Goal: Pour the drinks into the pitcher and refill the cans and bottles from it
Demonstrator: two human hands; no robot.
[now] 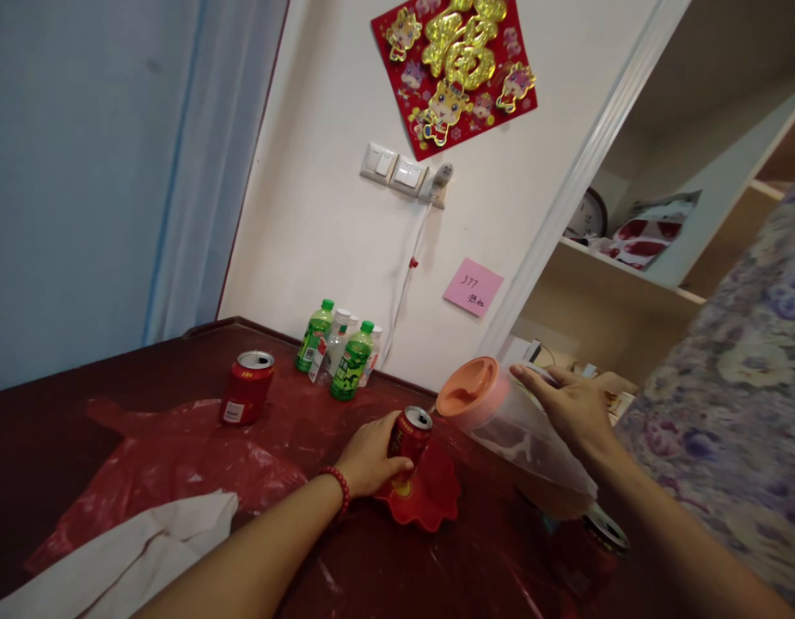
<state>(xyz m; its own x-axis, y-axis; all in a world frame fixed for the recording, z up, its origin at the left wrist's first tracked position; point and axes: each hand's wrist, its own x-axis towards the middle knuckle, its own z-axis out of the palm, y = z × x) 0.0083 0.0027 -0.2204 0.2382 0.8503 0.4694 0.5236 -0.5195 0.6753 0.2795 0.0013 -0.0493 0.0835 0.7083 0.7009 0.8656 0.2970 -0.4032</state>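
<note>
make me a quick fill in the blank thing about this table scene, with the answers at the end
1. The left hand holds a ____ can.
2. The right hand holds a tilted pitcher with an ____ lid.
3. The beaded bracelet is on the ____ wrist.
4. The paper note on the wall is ____.

Missing words: red; orange; left; pink

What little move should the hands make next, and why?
Maybe the right hand could bring the tilted pitcher slightly closer to the red can: the orange lid seems beside the can, not over it, and the left hand grips the can.
</note>
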